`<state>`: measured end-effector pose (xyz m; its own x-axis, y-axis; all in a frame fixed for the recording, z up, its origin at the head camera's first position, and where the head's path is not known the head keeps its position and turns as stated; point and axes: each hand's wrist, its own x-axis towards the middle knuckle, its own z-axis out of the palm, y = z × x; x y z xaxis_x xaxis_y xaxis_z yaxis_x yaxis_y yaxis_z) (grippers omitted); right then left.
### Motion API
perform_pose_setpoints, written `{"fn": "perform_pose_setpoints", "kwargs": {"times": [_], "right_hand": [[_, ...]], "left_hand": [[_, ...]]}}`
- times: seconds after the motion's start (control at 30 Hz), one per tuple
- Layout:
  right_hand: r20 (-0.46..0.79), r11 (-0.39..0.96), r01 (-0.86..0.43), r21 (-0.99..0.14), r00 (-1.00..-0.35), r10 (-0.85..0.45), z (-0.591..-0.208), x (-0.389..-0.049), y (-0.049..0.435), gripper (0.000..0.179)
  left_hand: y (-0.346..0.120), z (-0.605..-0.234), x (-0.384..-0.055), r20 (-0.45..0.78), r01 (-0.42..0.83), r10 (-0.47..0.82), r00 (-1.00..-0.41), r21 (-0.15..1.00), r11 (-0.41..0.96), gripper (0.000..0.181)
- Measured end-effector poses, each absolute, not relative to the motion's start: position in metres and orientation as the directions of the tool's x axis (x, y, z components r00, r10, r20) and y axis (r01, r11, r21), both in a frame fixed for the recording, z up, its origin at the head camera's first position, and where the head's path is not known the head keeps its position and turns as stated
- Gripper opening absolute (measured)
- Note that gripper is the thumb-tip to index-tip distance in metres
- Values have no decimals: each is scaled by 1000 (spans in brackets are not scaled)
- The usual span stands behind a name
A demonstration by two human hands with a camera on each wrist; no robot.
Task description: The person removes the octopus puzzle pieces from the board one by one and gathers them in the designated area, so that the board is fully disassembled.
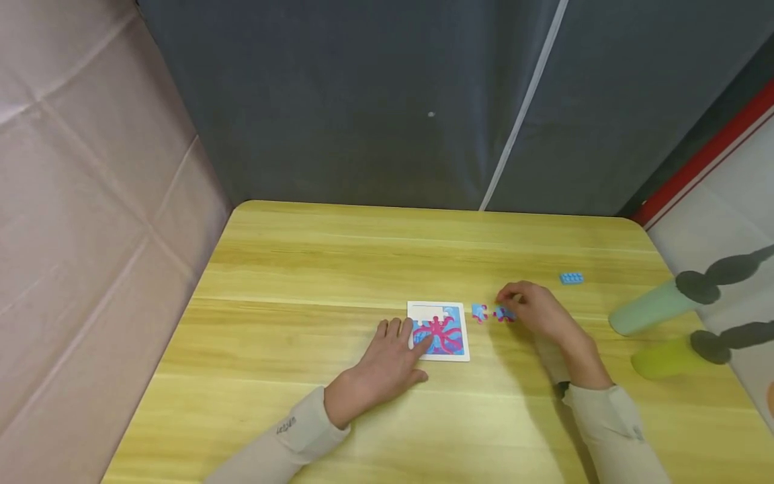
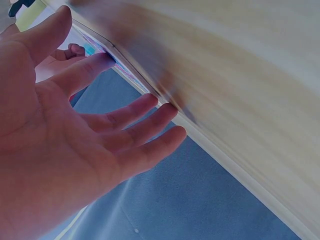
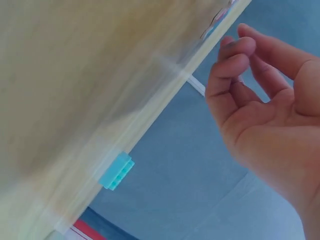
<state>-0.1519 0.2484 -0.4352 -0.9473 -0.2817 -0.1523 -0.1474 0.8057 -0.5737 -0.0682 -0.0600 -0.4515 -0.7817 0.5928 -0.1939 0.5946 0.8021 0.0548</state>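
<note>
A small jigsaw puzzle in a white frame (image 1: pixel 466 336) shows a pink octopus on blue, with bare white backing at its upper left. My left hand (image 1: pixel 387 359) rests at its left side, fingers spread, one finger lying over the picture; in the left wrist view the fingertips (image 2: pixel 167 111) meet the frame's edge. Right of the frame lie two loose puzzle pieces (image 1: pixel 479 312), (image 1: pixel 503 314), blue and pink. Over the farther one hovers my right hand (image 1: pixel 538 310), its fingers loosely bent. The right wrist view shows nothing between those fingers (image 3: pixel 235 67).
A light blue toy brick (image 1: pixel 571 278) lies beyond my right hand. At the right side of the wooden table (image 1: pixel 290 269) are a pale green cylinder (image 1: pixel 643 310) and a yellow-green one (image 1: pixel 662 358), each with a dark end. A dark curtain (image 1: pixel 363 101) hangs behind the table.
</note>
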Motion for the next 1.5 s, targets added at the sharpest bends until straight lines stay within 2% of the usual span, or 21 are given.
{"fn": "perform_pose_setpoints", "kwargs": {"times": [0.17, 0.87, 1.13, 1.5], "right_hand": [[-171, 783, -126, -609, -943, -285, -437, -151, 239, 15], [-158, 766, -178, -618, -926, -343, -437, -153, 210, 15], [-153, 748, -207, -631, -912, -381, -437, -153, 195, 14], [-172, 778, -232, -584, -901, -398, -438, -154, 177, 13]], "left_hand": [[-60, -451, -68, -184, 594, 594, -783, 61, 802, 64], [-61, -450, -68, -189, 591, 595, -781, 84, 802, 64], [-60, -449, -68, -207, 588, 584, -785, 51, 807, 65], [-58, -450, -68, -218, 581, 579, -786, 63, 812, 65]]}}
